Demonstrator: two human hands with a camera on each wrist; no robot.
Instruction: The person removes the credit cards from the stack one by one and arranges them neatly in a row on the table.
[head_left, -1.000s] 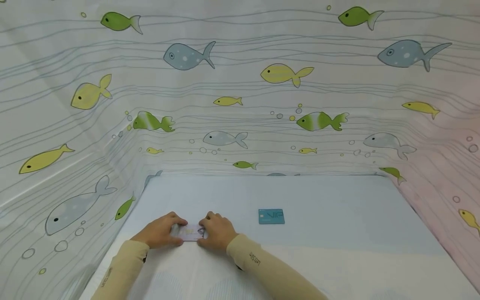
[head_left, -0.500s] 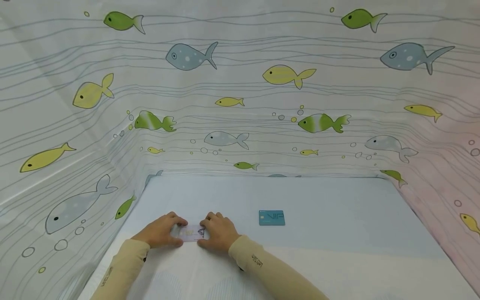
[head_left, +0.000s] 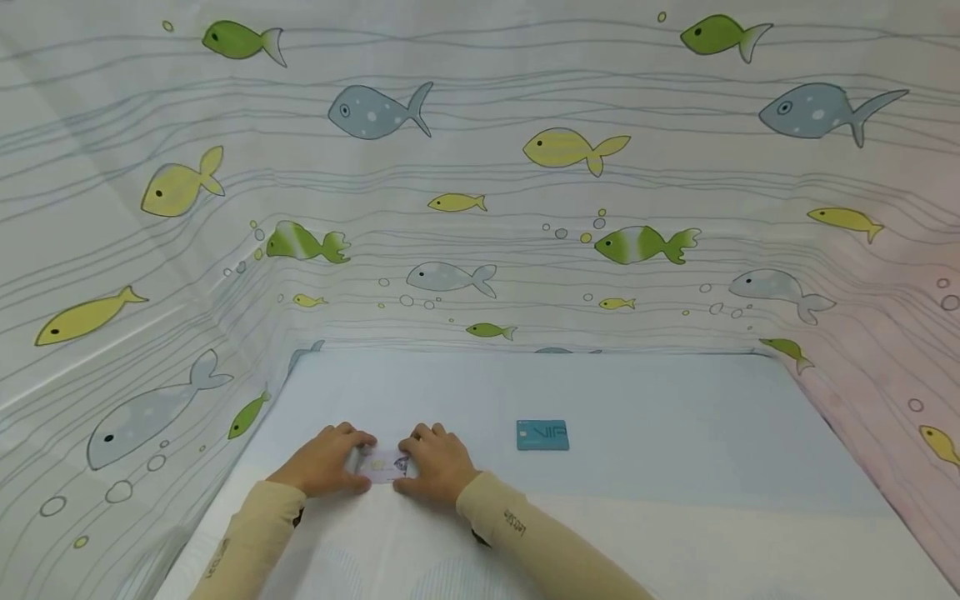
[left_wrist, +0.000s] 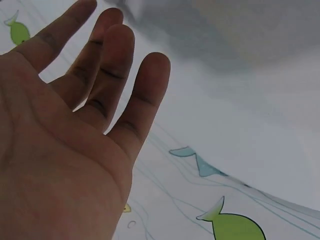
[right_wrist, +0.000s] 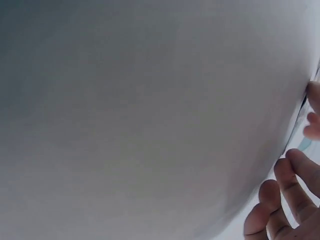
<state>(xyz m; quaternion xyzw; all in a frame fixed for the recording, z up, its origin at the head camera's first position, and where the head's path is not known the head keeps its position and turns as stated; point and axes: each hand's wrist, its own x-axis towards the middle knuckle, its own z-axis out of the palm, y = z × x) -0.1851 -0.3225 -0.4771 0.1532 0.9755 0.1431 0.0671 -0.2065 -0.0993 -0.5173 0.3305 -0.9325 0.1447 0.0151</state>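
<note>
In the head view, a pale card with yellow lettering and a dark figure at its right end lies between the two hands. My left hand holds its left end, index finger at the far edge and thumb at the near edge. At the right end, my right hand holds it the same way. The left wrist view shows the left palm with its fingers spread. Only the right hand's fingertips enter the right wrist view's lower right corner. Neither wrist view shows the card's face.
A teal card with VIP lettering and a chip lies to the right of the hands. The table has a pale blue far part and a white near part. Fish-printed sheeting closes off the back and both sides.
My left hand has shifted slightly to the right at the pale card's end. The right hand stays almost still, and the teal card has not moved.
</note>
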